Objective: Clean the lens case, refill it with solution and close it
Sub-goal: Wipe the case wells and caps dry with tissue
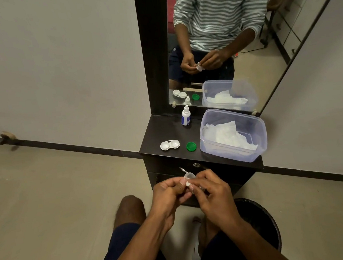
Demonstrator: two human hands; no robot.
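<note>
Cleaning is the step I judge to be in hand. Both of my hands meet low in the view, in front of the dark cabinet and above my knees. My left hand (168, 190) and right hand (209, 189) pinch between them a small pale cap (189, 177), and a scrap of white, likely tissue, shows at the fingertips (188, 184) just under it. So each grip is closed on that cap, the left steadying, the right seeming to work the wipe into it, though the fingers hide most of the contact.

The lens case (170, 145) lies well apart from my hands on the tabletop (156, 135), both wells uncovered and facing up. Just beside it on the right sits a green cap (191, 146), on its own. Behind them, close to the mirror (263, 46), stands the solution bottle (186, 116), upright with its nozzle on. A clear plastic tub (257, 133) holding crumpled tissue fills the right of the tabletop. A dark bin (260, 215) stands on the floor by my right knee.

I cannot tell whether the wells hold any liquid; they look dry and white from here.

Next, in my judgement, the cap wants setting down on the tabletop near its green partner and the used scrap dropping into the bin. Then one hand needs to reach forward for the bottle while the other steadies the case, since the case is light and would skid under a squeezed stream.
</note>
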